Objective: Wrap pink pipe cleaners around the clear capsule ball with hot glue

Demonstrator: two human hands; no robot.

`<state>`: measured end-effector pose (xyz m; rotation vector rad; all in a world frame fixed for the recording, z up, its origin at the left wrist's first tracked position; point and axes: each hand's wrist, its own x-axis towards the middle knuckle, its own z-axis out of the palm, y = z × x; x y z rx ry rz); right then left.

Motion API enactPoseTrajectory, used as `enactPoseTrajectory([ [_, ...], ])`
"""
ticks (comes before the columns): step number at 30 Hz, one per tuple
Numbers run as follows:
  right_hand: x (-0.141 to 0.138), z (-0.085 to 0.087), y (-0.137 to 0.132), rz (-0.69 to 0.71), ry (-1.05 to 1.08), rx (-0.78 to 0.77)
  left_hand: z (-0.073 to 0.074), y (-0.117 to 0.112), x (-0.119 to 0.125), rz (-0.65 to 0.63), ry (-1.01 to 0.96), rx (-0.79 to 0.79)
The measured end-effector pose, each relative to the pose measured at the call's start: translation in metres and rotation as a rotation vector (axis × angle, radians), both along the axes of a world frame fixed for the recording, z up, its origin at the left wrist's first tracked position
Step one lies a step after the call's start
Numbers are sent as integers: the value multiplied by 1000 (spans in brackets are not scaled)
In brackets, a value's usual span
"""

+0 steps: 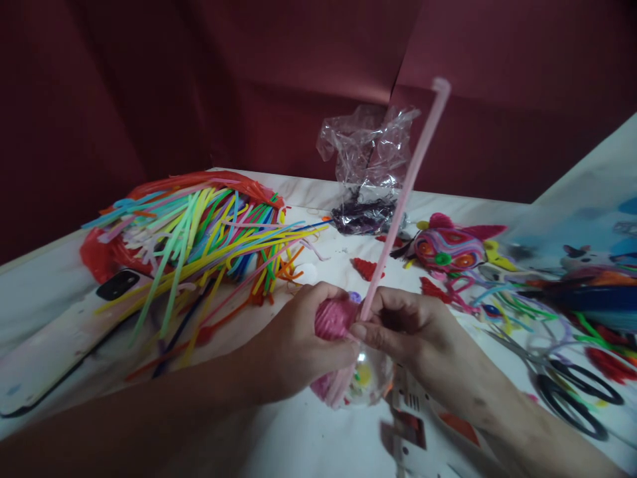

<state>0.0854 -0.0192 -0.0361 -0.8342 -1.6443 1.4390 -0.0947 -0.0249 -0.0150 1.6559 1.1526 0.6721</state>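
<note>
My left hand point(303, 332) is closed around a clear round ball point(373, 375), its left side wrapped in pink fuzzy pipe cleaner point(336, 318). Small coloured bits, one of them yellow, show through the bare part of the ball. Between the thumb and fingers of my right hand point(398, 325) is a long pale pink pipe cleaner point(403, 206), pinched against the ball's upper right side. Its free end rises up and to the right, with a small bend at the tip. My fingers hide part of the ball.
Many coloured pipe cleaners point(213, 232) spill from a red bag at left, beside a phone point(64, 338). A crumpled clear bag point(371, 153) stands behind. A colourful animal-face craft piece point(448, 249), pipe-cleaner scraps and black-handled scissors point(552, 372) lie at right.
</note>
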Motion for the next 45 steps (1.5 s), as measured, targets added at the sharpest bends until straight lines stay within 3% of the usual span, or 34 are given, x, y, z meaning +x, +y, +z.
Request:
enactPoseTrajectory([
  [9,2,3,3,6,140,-94,-2,-2,-1,7,10,-21],
  [16,5,4,-3,76,199,-135,6,-6,-1,-40,38,-140],
  [31,36,6,-7,225,107,57,-4,-18,0,-54,88,-9],
  [37,46,9,-9,345,12,79,-6,-22,0,-57,105,36],
  [45,43,8,-5,274,-22,65,-3,-24,5,-38,112,41],
])
